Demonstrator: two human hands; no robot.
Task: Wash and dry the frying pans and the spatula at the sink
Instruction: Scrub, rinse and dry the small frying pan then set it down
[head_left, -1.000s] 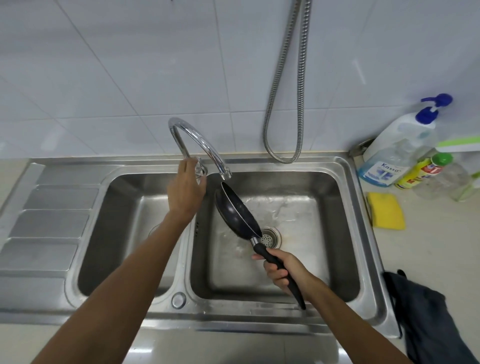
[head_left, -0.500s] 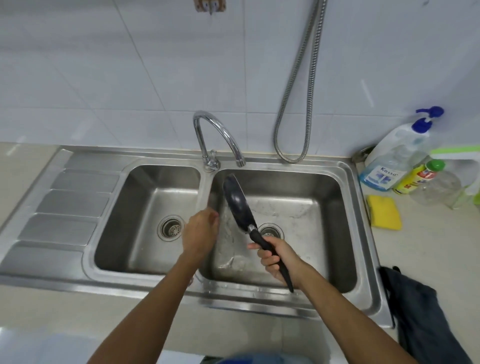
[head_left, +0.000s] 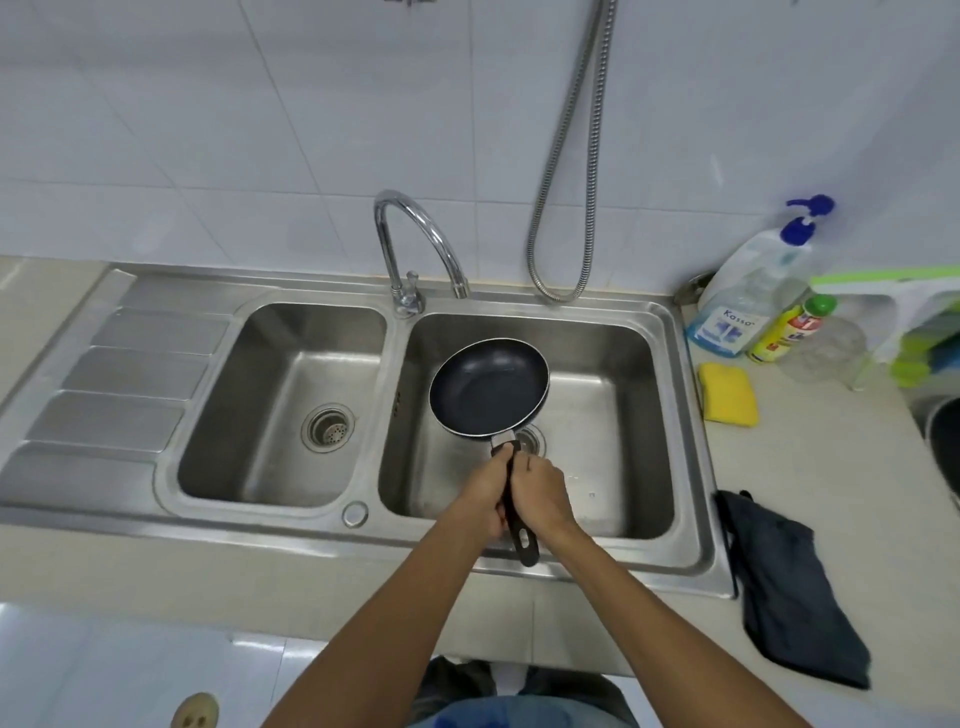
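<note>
A small black frying pan (head_left: 488, 385) is held level over the right basin of the steel double sink (head_left: 691, 441), its inside facing up. My left hand (head_left: 480, 496) and my right hand (head_left: 543, 493) both grip its black handle from either side, near the basin's front wall. The chrome tap (head_left: 415, 244) arches behind the pan, with no water visible from its spout. The dark rim of another pan (head_left: 943, 447) shows at the right edge of the counter. No spatula is in view.
A yellow sponge (head_left: 727, 392) lies on the counter right of the sink, with a pump soap bottle (head_left: 748, 296) and a yellow bottle (head_left: 789, 327) behind it. A dark cloth (head_left: 784, 587) lies at the counter's front right. A metal hose (head_left: 576, 156) hangs on the tiled wall.
My left hand left the tap and came down onto the pan's handle beside my right hand. The pan turned from tilted on edge to level, inside up.
</note>
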